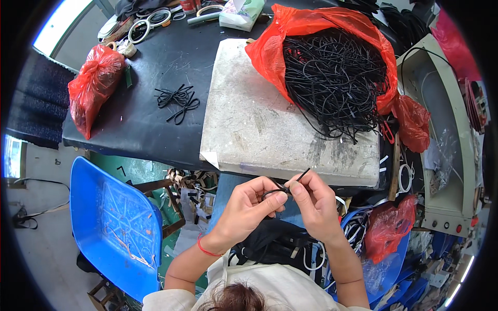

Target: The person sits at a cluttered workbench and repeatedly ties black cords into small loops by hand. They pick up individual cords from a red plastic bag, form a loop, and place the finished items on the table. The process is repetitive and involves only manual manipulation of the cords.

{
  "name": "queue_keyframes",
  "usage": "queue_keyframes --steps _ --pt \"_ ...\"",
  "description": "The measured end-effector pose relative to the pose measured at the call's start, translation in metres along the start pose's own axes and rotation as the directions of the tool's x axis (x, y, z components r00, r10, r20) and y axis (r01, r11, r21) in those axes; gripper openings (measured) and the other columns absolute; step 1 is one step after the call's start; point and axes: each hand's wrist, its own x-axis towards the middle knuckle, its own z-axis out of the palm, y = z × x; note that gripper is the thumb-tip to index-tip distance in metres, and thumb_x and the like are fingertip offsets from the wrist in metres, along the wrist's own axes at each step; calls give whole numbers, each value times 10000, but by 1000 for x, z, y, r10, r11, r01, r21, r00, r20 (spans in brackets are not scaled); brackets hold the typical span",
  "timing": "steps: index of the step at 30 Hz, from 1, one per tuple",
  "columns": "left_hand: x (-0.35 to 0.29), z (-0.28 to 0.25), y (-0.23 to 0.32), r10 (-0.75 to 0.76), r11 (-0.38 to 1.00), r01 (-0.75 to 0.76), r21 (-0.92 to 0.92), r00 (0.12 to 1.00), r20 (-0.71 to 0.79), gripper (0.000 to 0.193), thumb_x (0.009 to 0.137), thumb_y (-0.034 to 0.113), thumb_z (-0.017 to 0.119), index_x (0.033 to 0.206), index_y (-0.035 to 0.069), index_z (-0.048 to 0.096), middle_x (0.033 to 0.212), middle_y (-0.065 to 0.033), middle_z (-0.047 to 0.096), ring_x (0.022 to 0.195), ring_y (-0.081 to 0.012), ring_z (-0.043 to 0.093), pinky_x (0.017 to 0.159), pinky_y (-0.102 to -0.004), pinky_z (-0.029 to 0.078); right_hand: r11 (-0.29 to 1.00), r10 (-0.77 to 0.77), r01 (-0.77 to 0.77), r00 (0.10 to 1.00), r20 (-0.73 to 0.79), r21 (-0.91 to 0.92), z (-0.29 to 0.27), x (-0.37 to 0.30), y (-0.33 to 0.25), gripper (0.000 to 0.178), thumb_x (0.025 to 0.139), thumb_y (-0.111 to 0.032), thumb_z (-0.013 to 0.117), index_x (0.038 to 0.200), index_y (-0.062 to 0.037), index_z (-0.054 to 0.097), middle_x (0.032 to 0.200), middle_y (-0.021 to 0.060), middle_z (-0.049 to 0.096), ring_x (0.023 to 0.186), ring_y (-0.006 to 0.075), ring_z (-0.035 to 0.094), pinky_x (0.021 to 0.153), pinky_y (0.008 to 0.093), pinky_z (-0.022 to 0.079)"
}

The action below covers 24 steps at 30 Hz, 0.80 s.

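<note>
In front of my body, just off the near edge of the pale slab, my left hand (255,201) and my right hand (314,205) meet over a thin black cord (304,174). Fingertips of both hands pinch it, and one end sticks up past my right thumb. A loop of the cord shows by my left fingers; any knot between the fingertips is too small to make out. A large open red plastic bag (270,31) full of tangled black cords (337,78) rests on the slab (244,119). Black cords tied in bows (177,101) lie on the dark table.
A knotted red bag (96,85) sits at the table's left. Rolls of tape (139,31) and a tissue box (242,14) stand at the back. To my left is a blue plastic bin (114,217); to my right, a blue tub (386,272) and a beige metal machine (446,207).
</note>
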Motion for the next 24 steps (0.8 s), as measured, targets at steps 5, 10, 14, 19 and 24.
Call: queue_keyframes --steps 5,10,14,19,24 --pt "-3 -3 3 -6 996 4 84 1000 25 204 856 180 592 964 8 582 761 0 582 681 -32 524 577 -170 412 973 126 -131 991 38 188 0 5 0 144 896 -126 513 815 -7 524 727 -10 543 663 25 469 601 176 385" --pt "0 -13 8 -19 983 8 181 998 58 212 862 181 584 970 -1 590 746 0 584 672 -37 520 592 -175 423 940 192 -201 980 61 276 -2 5 5 149 889 -149 535 871 -4 564 727 -21 543 657 22 466 600 169 378" --pt "5 -17 4 -3 982 -10 187 998 69 205 865 175 579 971 0 592 759 -8 593 672 -38 521 600 -178 427 910 290 -305 952 93 281 -6 6 1 172 889 -162 538 926 -2 588 714 -35 536 647 17 459 579 171 374" --pt "8 -13 2 80 960 -98 264 994 78 161 839 134 597 929 0 588 751 -15 592 652 -62 529 588 -203 428 997 17 -14 999 -33 78 5 3 12 169 838 -125 603 748 -12 516 655 -21 507 577 34 439 494 203 352" --pt "17 8 -8 693 34 -390 920 672 260 89 712 -14 594 786 18 556 655 -117 546 583 -292 534 546 -355 417 972 -103 52 971 -215 -231 14 9 9 226 848 -143 591 694 -23 479 590 -32 453 513 32 391 445 194 302"
